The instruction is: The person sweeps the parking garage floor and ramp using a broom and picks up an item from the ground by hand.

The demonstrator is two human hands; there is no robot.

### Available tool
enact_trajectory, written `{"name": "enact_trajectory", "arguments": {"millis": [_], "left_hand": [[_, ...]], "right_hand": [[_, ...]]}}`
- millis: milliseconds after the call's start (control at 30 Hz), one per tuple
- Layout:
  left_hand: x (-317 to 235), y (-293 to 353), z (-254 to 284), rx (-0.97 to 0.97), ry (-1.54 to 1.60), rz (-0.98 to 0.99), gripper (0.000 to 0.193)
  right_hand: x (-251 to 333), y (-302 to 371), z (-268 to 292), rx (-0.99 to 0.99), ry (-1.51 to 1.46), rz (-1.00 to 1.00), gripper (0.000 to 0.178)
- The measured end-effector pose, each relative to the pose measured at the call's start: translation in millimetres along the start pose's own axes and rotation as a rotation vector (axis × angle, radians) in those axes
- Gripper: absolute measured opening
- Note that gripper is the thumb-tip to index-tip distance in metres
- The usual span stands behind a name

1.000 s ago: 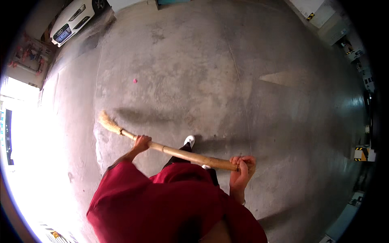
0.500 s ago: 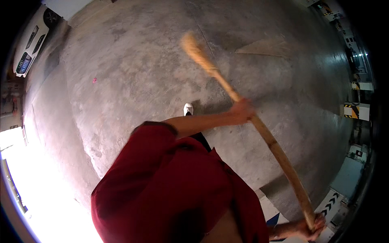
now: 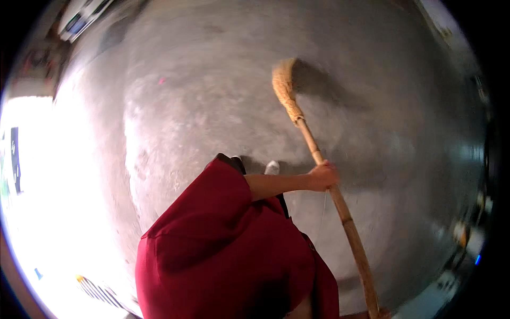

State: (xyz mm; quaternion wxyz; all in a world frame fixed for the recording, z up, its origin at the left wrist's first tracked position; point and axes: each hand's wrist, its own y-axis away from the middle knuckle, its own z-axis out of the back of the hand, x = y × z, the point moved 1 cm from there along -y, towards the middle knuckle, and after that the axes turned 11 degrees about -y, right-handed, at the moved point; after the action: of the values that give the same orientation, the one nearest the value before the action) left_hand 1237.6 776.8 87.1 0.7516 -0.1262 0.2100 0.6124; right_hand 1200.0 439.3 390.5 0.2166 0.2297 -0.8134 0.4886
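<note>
A straw broom [image 3: 287, 95] with a long bamboo handle [image 3: 348, 226] slants across the view, its bristles at the far end and bent a little to one side. A dark shadow spreads right of the bristles; whether they touch the floor, I cannot tell. My left hand [image 3: 322, 176] is closed around the handle below the bristles, the forearm reaching across from the left. At the bottom edge, only a sliver of my right hand [image 3: 383, 314] shows around the handle's near end. It appears closed there, mostly cut off by the frame.
Grey concrete floor [image 3: 212, 106] stretches ahead, with a small pink scrap [image 3: 162, 81] on it. My white shoe [image 3: 272, 168] shows beyond the dark red shirt [image 3: 228, 250]. A white car [image 3: 82, 21] stands far left; strong glare fills the left side.
The view has turned, and the car has slid toward the upper left edge. The broom's bristles now sit farther right and lower. My right hand has slipped almost out of view.
</note>
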Motion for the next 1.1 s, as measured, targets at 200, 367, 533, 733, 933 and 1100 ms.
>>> {"name": "enact_trajectory", "arguments": {"millis": [200, 367, 533, 733, 933, 1100], "left_hand": [[218.6, 242.2, -28.7, -0.177, -0.079, 0.806, 0.019], [279.8, 517.9, -5.5, 0.104, -0.104, 1.181, 0.008], [231.4, 537.7, -14.4, -0.105, -0.195, 1.222, 0.012], [331.5, 367.4, 152.3, -0.425, -0.135, 0.895, 0.017], [360.2, 183.7, 245.8, -0.599, 0.015, 0.303, 0.015], [394.9, 116.4, 186.8, -0.38, 0.106, 0.234, 0.022]], "right_hand": [[-170.7, 176.0, -186.0, 1.023, 0.276, 0.314, 0.013], [-147.4, 373.2, -326.2, 0.59, -0.601, -1.615, 0.012], [-129.9, 363.1, -327.8, 0.661, -0.536, -1.485, 0.012], [-133.6, 233.3, -446.8, 0.944, -0.143, -0.07, 0.005], [-68.6, 150.3, -480.6, 0.888, 0.253, 0.743, 0.03], [-149.8, 259.4, -550.4, 0.398, -0.431, -0.283, 0.027]]}}
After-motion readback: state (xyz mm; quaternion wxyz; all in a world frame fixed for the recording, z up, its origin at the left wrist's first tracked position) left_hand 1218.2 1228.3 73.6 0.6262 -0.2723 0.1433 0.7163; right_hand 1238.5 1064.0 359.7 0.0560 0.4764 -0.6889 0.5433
